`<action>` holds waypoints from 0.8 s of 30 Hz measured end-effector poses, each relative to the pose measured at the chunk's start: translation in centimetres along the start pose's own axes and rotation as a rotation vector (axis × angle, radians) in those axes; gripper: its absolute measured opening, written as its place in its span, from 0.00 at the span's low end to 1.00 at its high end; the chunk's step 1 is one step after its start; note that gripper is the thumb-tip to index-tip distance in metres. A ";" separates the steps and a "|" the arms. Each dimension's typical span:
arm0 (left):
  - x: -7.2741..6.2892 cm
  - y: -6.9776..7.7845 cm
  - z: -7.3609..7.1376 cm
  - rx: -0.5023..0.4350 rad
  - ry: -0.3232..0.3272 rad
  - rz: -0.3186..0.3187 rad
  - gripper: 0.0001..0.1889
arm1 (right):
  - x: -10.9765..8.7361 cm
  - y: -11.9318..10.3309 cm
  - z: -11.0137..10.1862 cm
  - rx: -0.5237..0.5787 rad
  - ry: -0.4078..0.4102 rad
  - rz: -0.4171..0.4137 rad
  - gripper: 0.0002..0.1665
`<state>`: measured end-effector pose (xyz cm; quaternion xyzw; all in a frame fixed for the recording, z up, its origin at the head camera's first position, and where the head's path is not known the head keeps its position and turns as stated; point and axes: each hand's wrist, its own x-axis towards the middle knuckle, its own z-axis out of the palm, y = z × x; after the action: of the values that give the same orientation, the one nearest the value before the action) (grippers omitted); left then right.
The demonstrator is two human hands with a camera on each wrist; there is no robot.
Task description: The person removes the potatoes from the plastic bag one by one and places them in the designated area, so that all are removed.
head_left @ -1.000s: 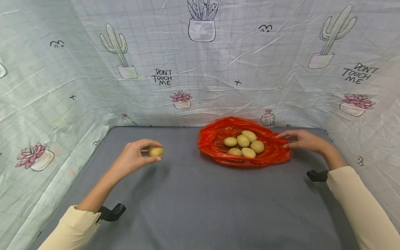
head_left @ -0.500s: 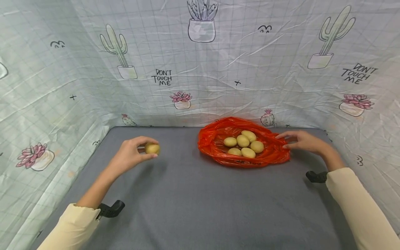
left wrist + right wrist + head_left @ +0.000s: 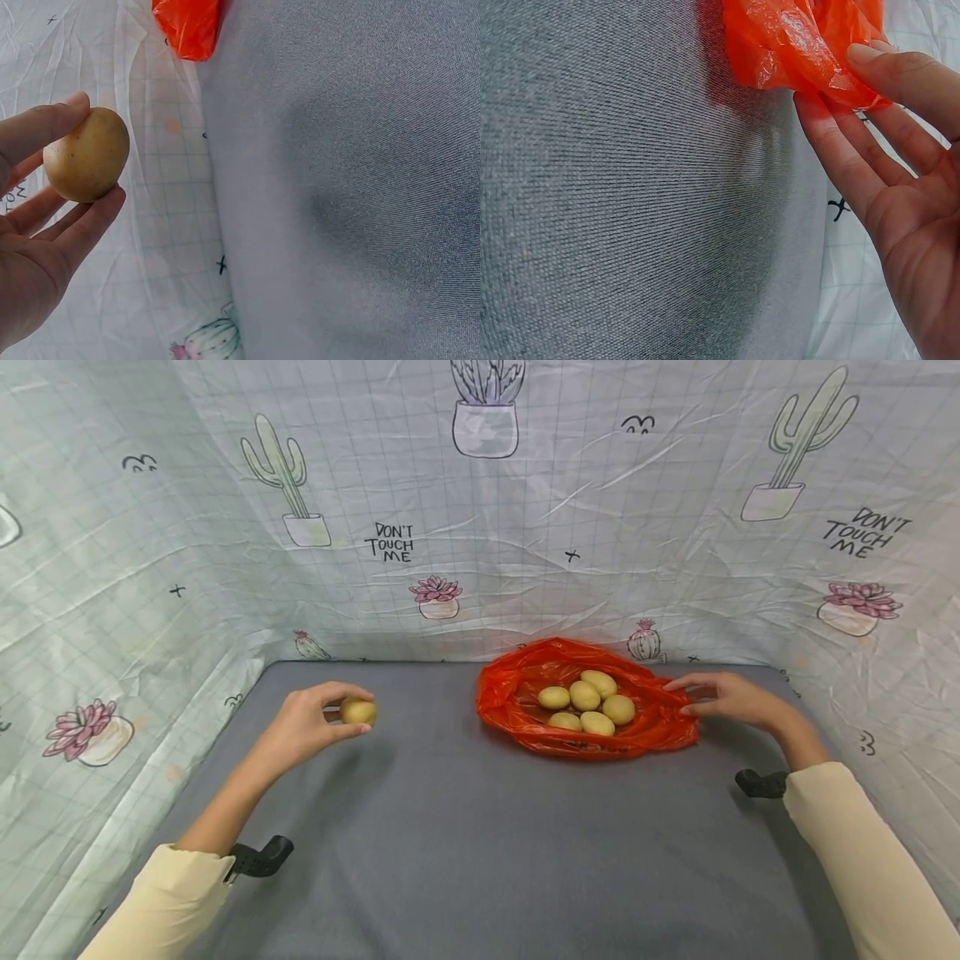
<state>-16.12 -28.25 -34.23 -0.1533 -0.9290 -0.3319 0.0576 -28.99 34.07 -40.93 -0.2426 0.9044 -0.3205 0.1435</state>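
Observation:
Between the thumb and fingertips of my left hand (image 3: pixel 298 727) is a yellowish potato (image 3: pixel 359 711), held above the left part of the table. The left wrist view shows that potato (image 3: pixel 88 155) close up, smooth-skinned with small specks. A red plastic bag (image 3: pixel 496 708) lies spread and gaping on the back right of the table. Several potatoes (image 3: pixel 585 696) sit together inside it. My right hand (image 3: pixel 738 702) pinches the bag's right end; in the right wrist view the thumb lies over the crumpled plastic (image 3: pixel 795 45) and the fingers are beneath it.
Grey cloth covers the table (image 3: pixel 480 843). A pale sheet (image 3: pixel 517 577) printed with cacti hangs along the back and both sides. Each wrist wears a black device, such as the left one (image 3: pixel 261 857).
My left hand has drifted left and slightly up in the head view, carrying the potato away from the bag. The right hand and the bag have stayed in place.

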 end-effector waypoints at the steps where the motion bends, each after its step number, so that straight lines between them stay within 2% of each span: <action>1: 0.1 0.0 0.0 0.000 -0.002 0.001 0.22 | 0.0 0.0 0.0 -0.003 -0.001 0.006 0.25; 12: 1.3 -1.1 0.4 0.007 -0.011 0.008 0.22 | -0.2 0.4 0.0 -0.006 -0.003 0.027 0.26; 24: 2.2 -2.7 0.6 0.010 0.011 -0.049 0.21 | -0.2 0.4 0.0 -0.034 0.012 0.031 0.26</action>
<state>-19.07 -29.26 -35.88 -0.1285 -0.9338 -0.3295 0.0552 -28.97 34.42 -41.21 -0.2289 0.9142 -0.3043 0.1389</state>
